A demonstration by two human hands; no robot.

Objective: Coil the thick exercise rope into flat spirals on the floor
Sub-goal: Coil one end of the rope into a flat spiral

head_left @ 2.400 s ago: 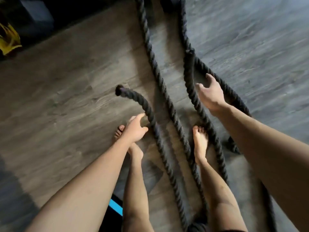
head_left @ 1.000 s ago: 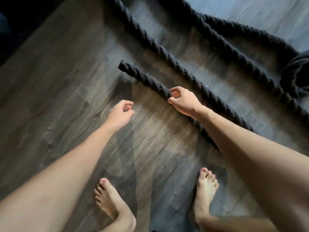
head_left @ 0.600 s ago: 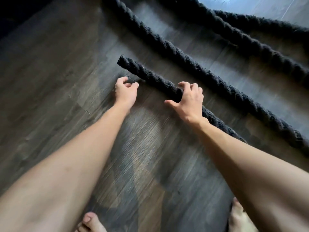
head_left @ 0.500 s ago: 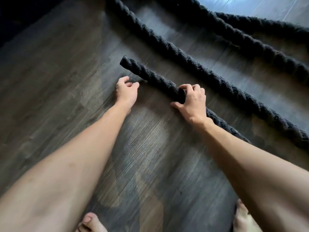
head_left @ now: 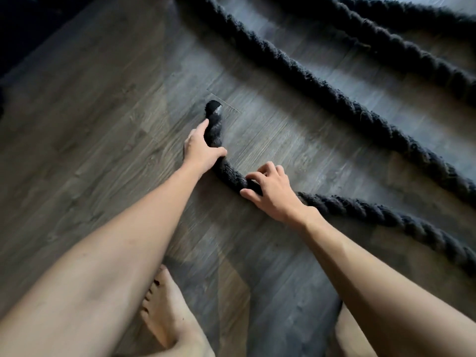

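A thick black twisted rope (head_left: 360,211) lies on the dark wood floor and runs off to the right. Its capped end (head_left: 213,109) points away from me in the middle of the view. My left hand (head_left: 202,148) grips the rope just behind that end, thumb on the right side and fingers along the left. A short way back along the rope, my right hand (head_left: 270,190) holds it with curled fingers over the top. Between the two hands the rope bends in a curve.
Two more stretches of the same rope (head_left: 322,83) cross the floor diagonally behind the hands, toward the upper right. My bare left foot (head_left: 164,313) stands at the bottom, near my left arm. Dark furniture shadows the upper left corner.
The rope end was straight, pointing left. My left hand has taken hold near the end, and both hands have bent it into a curve with the end pointing away.
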